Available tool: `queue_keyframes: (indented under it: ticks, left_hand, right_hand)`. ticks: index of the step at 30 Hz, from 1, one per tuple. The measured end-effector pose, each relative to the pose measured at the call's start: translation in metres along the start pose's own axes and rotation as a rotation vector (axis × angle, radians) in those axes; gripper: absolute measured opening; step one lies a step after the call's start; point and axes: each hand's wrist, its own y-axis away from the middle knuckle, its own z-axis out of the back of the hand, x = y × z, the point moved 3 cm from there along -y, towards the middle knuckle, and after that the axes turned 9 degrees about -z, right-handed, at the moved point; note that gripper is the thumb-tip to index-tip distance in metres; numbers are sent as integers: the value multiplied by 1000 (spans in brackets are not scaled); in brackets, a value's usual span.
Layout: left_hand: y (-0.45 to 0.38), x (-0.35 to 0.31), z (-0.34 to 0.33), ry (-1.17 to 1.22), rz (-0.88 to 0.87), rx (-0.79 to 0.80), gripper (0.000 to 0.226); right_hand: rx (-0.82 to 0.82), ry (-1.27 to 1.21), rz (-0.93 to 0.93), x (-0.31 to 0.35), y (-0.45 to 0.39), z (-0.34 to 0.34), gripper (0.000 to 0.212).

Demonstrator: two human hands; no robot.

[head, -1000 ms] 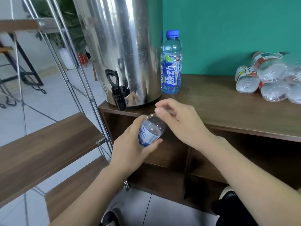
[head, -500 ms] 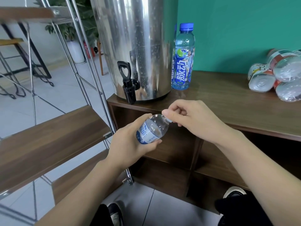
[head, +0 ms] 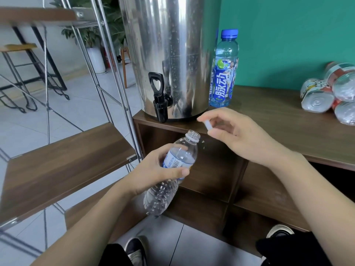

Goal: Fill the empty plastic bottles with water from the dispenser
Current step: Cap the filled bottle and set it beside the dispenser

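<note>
Cap's [head: 208,126] off now, pinched in right hand [head: 238,137], left hand [head: 153,171] grips the empty bottle [head: 172,169] below the dispenser's tap [head: 160,104]; filling's still ahead.

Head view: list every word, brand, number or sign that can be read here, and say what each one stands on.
"脉动", large white characters running down the blue label of the blue-capped bottle standing beside the steel dispenser.
Smaller print on that same label: too small to read.
Clear bottle gripped by the left hand: a barcode and blue print on its label, too blurred to read.
Bottles lying on the cabinet top: coloured labels, no legible text.
</note>
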Motion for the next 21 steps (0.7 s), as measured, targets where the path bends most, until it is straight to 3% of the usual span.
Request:
queue_keyframes:
  ticks: [6,12,16,21]
  left_hand:
    - [-1,11,3,-82,41,-186,58]
    - [-1,11,5,-120,11,-328,59]
    - [-1,11,7,-119,-40,-418,57]
    - [-4,12,9,-140,-88,-487,64]
  right_hand:
    - [-309,264,-135,-21,-12,-3,20]
    - [-292,395,-274,-28,-17,-3,21]
    - [-347,412,-185,-12,-20,-4,27]
    - [-364,237,5,45,-39,-16,36]
